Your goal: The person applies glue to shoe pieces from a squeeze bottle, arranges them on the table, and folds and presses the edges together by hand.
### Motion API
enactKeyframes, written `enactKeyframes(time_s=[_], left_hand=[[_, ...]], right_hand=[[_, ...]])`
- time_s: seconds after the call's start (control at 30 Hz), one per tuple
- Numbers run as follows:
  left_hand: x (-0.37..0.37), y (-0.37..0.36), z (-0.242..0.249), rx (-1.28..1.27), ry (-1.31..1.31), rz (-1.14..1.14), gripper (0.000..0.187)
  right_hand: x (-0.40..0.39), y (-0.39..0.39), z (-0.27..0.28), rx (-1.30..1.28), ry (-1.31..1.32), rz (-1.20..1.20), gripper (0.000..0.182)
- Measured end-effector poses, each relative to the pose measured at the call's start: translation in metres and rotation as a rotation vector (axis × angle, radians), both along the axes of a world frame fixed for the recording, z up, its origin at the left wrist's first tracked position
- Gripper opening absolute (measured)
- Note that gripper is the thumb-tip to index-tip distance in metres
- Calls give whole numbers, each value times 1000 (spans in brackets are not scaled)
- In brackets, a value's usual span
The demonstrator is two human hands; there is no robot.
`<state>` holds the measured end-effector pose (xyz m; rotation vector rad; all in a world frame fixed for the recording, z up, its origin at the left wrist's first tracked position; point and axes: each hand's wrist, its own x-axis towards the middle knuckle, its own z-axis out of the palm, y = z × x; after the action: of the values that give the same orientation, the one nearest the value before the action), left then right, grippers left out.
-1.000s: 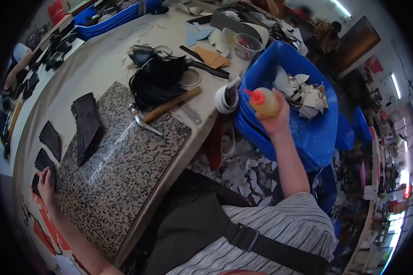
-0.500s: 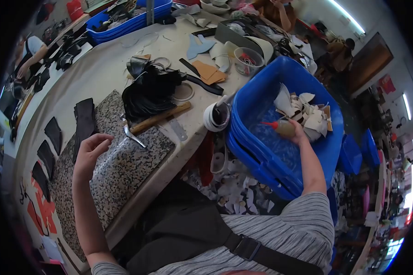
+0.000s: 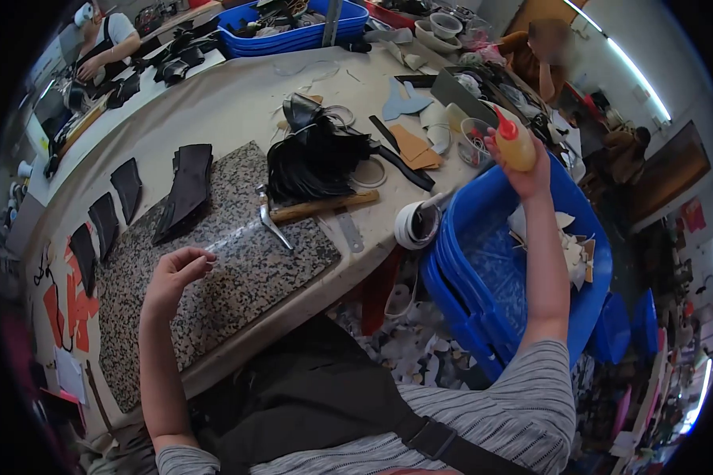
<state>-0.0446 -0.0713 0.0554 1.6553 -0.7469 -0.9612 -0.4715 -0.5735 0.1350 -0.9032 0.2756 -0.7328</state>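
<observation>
My right hand [image 3: 533, 179] grips a squeeze bottle [image 3: 517, 152] with a red nozzle and yellowish contents, raised over the far end of a blue tub [image 3: 471, 261]. Over a speckled stone slab [image 3: 238, 293], my left hand [image 3: 174, 279] has thumb and fingertips pressed together; whether anything small is between them I cannot make out. A stack of dark leather-like pieces [image 3: 187, 190] lies on the slab's far left edge. Several similar single pieces [image 3: 126, 188] are spread to its left. A hammer [image 3: 325, 207] with a wooden handle and metal head rests on the slab.
A bundle of black strips [image 3: 313, 162] lies behind the hammer, near a tape roll [image 3: 370, 172]. At the table edge stands a white pot [image 3: 414, 227] with a brush-like handle. Pale scraps [image 3: 574, 249] lie in the tub. Co-workers sit at the far left and far right.
My right hand has lifted the squeeze bottle out of the blue tub, its nozzle turning upward. My left hand stays over the slab, its fingers closer together. The camera view has shifted.
</observation>
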Motion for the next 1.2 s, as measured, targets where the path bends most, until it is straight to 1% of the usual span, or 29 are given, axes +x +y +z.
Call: enactKeyframes(time_s=[0.03, 0.1, 0.13, 0.17, 0.2, 0.23, 0.27, 0.3, 0.37, 0.43, 0.47, 0.5, 0.53, 0.6, 0.63, 0.67, 0.7, 0.73, 0.8, 0.87, 0.93, 0.97, 1.07, 1.1, 1.13, 1.17, 1.2], left_hand=[[0, 6, -1, -6, 6, 5, 22], [2, 24, -1, -9, 8, 39, 22], [3, 34, 0, -3, 4, 68, 23], [6, 44, 1, 17, 6, 99, 23], [10, 51, 0, 26, -7, 132, 24], [15, 57, -1, 33, -16, 150, 25], [22, 59, -4, 34, -55, 176, 25], [32, 57, -8, 38, -94, 189, 25], [59, 41, -19, 47, -260, 238, 24], [78, 7, -9, 110, -535, 307, 22], [91, -13, -13, 72, -679, 342, 22], [103, -33, -24, 35, -731, 359, 26], [115, -49, -40, 147, -895, 447, 29], [130, -88, -63, 349, -1225, 603, 34], [129, -99, -59, 413, -1157, 566, 37], [131, -106, -61, 457, -1093, 495, 39], [138, -116, -82, 357, -1126, 583, 36], [138, -117, -85, 290, -1216, 611, 32], [139, -115, -86, 95, -1324, 652, 25], [149, -115, -86, 1, -1229, 578, 20], [164, -118, -81, 248, -905, 555, 19], [169, -115, -79, 228, -1027, 475, 22], [208, -119, -79, 144, -520, 478, 24], [200, -108, -48, -168, 103, 339, 27], [188, -98, -21, -374, 432, 218, 27], [196, -90, -10, -344, 451, 157, 30], [186, -85, 8, -371, 331, 227, 30]], right_hand=[[4, -19, -11, -12, 10, -56, 56], [20, -82, -34, -27, 29, -105, 57], [27, -102, -46, 18, 1, -201, 57], [37, -105, -51, 107, 22, -317, 54], [42, -112, -59, 84, -10, -396, 54], [27, -134, -79, -30, -144, -105, 49], [29, -148, -84, 112, -11, -360, 50], [28, -154, -88, 176, 3, -347, 50], [27, -154, -89, 228, 70, -353, 49], [30, -149, -77, 196, 162, -389, 48], [33, -144, -69, 148, 135, -426, 47], [34, -136, -60, 99, 108, -472, 46], [37, -123, -47, 48, 83, -519, 45], [57, -54, -14, 83, 35, -420, 43], [59, -20, 3, 99, 20, -384, 42], [59, 5, 4, 12, 22, -442, 43], [56, 28, 2, 1, 39, -423, 43], [63, 62, 2, 48, 30, -412, 41], [77, 119, -9, 142, 143, -441, 42], [95, 174, -22, 261, 243, -434, 44], [112, 206, -40, 380, 263, -302, 46], [123, 222, -48, 395, 273, -294, 46], [156, 245, -64, 429, 267, -190, 44], [163, 249, -67, 442, 260, -137, 43], [166, 254, -67, 448, 246, -125, 43], [175, 259, -66, 456, 238, -91, 42], [189, 265, -67, 469, 232, -35, 42]])
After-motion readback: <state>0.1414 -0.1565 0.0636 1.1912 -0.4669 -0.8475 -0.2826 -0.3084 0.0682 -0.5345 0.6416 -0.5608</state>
